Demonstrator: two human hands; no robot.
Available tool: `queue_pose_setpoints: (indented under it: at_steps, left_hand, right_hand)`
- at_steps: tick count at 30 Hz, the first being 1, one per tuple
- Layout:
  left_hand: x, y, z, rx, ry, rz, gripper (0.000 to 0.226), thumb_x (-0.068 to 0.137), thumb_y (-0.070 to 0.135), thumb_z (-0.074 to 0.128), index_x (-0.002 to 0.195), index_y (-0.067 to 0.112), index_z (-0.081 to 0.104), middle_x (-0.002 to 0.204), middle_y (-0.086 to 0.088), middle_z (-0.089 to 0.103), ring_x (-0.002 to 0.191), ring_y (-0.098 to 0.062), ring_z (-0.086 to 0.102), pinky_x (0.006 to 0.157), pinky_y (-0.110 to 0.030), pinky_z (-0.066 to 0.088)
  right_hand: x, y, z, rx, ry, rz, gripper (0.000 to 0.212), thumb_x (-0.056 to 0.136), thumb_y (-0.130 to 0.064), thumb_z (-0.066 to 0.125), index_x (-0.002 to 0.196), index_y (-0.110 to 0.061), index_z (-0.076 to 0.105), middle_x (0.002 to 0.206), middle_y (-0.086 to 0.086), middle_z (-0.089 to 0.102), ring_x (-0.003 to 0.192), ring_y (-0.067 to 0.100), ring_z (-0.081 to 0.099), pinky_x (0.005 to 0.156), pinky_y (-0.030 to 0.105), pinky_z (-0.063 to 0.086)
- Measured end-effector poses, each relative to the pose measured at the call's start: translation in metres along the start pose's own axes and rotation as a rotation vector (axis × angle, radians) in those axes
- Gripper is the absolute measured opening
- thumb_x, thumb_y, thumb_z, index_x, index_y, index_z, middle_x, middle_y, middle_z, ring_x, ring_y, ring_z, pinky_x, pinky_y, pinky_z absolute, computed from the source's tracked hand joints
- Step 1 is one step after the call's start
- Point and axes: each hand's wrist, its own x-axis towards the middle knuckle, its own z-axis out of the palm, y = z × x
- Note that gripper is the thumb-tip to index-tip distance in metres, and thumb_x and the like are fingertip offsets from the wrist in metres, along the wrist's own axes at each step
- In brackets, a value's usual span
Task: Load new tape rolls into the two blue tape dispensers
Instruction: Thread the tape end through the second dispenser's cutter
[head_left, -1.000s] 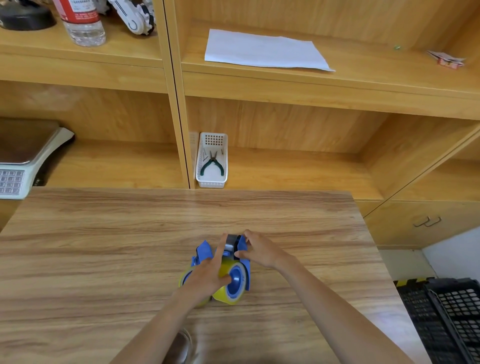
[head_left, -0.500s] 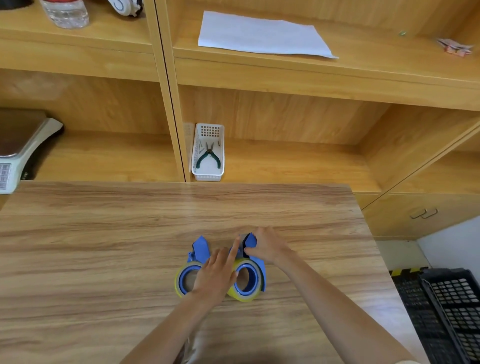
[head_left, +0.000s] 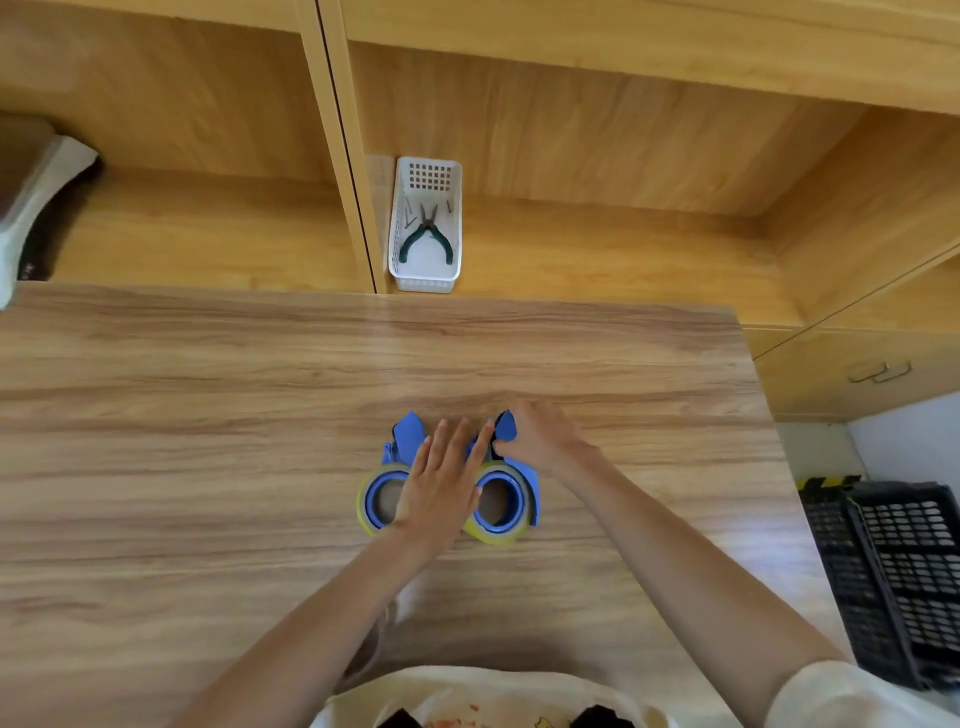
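1. While both tape dispensers lie flat side by side on the wooden table, my left hand rests between them, palm down, fingers straight and loosely spread, gripping nothing.
2. My left fingertips reach up to the blue front end of the right dispenser, and the palm covers the gap between the two rolls.
3. My right hand is curled around the front end of the right dispenser, thumb and fingers pinched on the blue plastic there.
4. The right dispenser carries a yellowish tape roll around its blue hub, and the hole in the middle faces up.
5. The left dispenser lies just beside my left hand, its blue front flap pointing away from me, and its own tape roll sits around the hub; my hand hides its right edge.
6. Beyond the table, on the shelf, a white basket holds green-handled pliers.
7. A black crate stands on the floor to the right of the table.
8. At the far left, part of a white scale shows on the shelf.
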Motion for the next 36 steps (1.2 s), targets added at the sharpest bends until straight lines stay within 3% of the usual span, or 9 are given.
queue_pose_setpoints:
  at_steps: [4, 6, 13, 19, 21, 24, 26, 32, 36]
  left_hand:
    - [-0.001, -0.001, 0.003, 0.036, -0.037, -0.004, 0.082, 0.090, 0.033, 0.058, 0.152, 0.021, 0.005, 0.158, -0.010, 0.025, 0.146, -0.034, 0.020, 0.115, -0.048, 0.025]
    - [0.000, -0.002, 0.002, 0.047, -0.028, -0.020, 0.083, 0.087, 0.033, 0.063, 0.152, 0.018, 0.014, 0.155, -0.010, 0.032, 0.143, -0.035, 0.027, 0.113, -0.049, 0.029]
    - [0.003, -0.006, 0.006, 0.122, -0.040, -0.041, 0.078, 0.085, 0.036, 0.065, 0.149, 0.010, 0.029, 0.151, -0.011, 0.039, 0.141, -0.037, 0.032, 0.112, -0.049, 0.033]
    - [0.002, -0.011, 0.016, 0.184, -0.047, -0.005, 0.069, 0.090, 0.040, 0.058, 0.146, 0.008, 0.034, 0.150, -0.011, 0.041, 0.141, -0.038, 0.031, 0.113, -0.051, 0.033]
    - [0.002, -0.012, 0.017, 0.196, -0.061, -0.018, 0.068, 0.092, 0.040, 0.055, 0.147, 0.008, 0.031, 0.152, -0.011, 0.038, 0.143, -0.039, 0.026, 0.115, -0.051, 0.029]
    - [0.004, -0.013, 0.017, 0.186, -0.108, -0.007, 0.069, 0.098, 0.041, 0.041, 0.152, 0.009, 0.010, 0.161, -0.011, 0.014, 0.147, -0.038, 0.003, 0.120, -0.051, 0.010]
    - [0.003, -0.014, 0.014, 0.174, -0.124, -0.016, 0.072, 0.098, 0.041, 0.040, 0.152, 0.010, 0.004, 0.162, -0.010, 0.008, 0.148, -0.038, -0.002, 0.120, -0.051, 0.005]
    - [-0.007, -0.023, 0.009, 0.160, -0.070, -0.014, 0.080, 0.080, 0.044, 0.069, 0.145, 0.010, 0.038, 0.146, -0.013, 0.046, 0.138, -0.041, 0.035, 0.109, -0.053, 0.037]
    - [-0.017, -0.025, 0.004, 0.117, -0.048, -0.034, 0.078, 0.078, 0.045, 0.070, 0.144, 0.015, 0.039, 0.142, -0.012, 0.051, 0.135, -0.041, 0.041, 0.104, -0.051, 0.041]
  right_hand:
    - [0.000, -0.002, 0.003, -0.059, 0.039, -0.013, 0.034, 0.079, -0.044, 0.068, 0.081, -0.015, 0.050, 0.070, 0.000, 0.052, 0.067, 0.025, 0.055, 0.051, 0.034, 0.039]
    - [0.000, -0.002, 0.005, -0.083, 0.057, -0.013, 0.032, 0.078, -0.046, 0.066, 0.082, -0.017, 0.052, 0.078, 0.003, 0.060, 0.073, 0.028, 0.061, 0.055, 0.035, 0.045]
    - [0.001, 0.000, 0.012, -0.133, 0.153, 0.012, 0.045, 0.080, -0.051, 0.063, 0.112, -0.018, 0.063, 0.098, 0.002, 0.068, 0.091, 0.028, 0.065, 0.065, 0.032, 0.039]
    - [0.006, 0.001, 0.023, -0.156, 0.198, 0.028, 0.054, 0.082, -0.059, 0.059, 0.118, -0.019, 0.063, 0.106, 0.002, 0.070, 0.096, 0.030, 0.066, 0.066, 0.032, 0.041]
    - [0.006, 0.001, 0.026, -0.147, 0.217, 0.035, 0.055, 0.082, -0.062, 0.059, 0.115, -0.019, 0.064, 0.106, 0.002, 0.068, 0.097, 0.030, 0.066, 0.067, 0.032, 0.042]
    - [0.005, 0.001, 0.031, -0.131, 0.222, 0.046, 0.055, 0.081, -0.067, 0.060, 0.102, -0.016, 0.066, 0.099, 0.002, 0.066, 0.094, 0.029, 0.065, 0.065, 0.032, 0.041]
    - [0.004, -0.001, 0.032, -0.124, 0.222, 0.055, 0.057, 0.081, -0.069, 0.060, 0.098, -0.015, 0.065, 0.096, 0.001, 0.066, 0.090, 0.028, 0.066, 0.064, 0.032, 0.042]
    - [-0.001, -0.003, 0.030, -0.048, 0.193, 0.127, 0.051, 0.082, -0.065, 0.063, 0.095, -0.015, 0.063, 0.092, 0.002, 0.064, 0.086, 0.025, 0.064, 0.065, 0.033, 0.042]
    - [-0.003, 0.000, 0.029, 0.045, 0.102, 0.170, 0.026, 0.090, -0.045, 0.064, 0.088, -0.019, 0.065, 0.087, -0.001, 0.067, 0.086, 0.022, 0.065, 0.064, 0.030, 0.044]
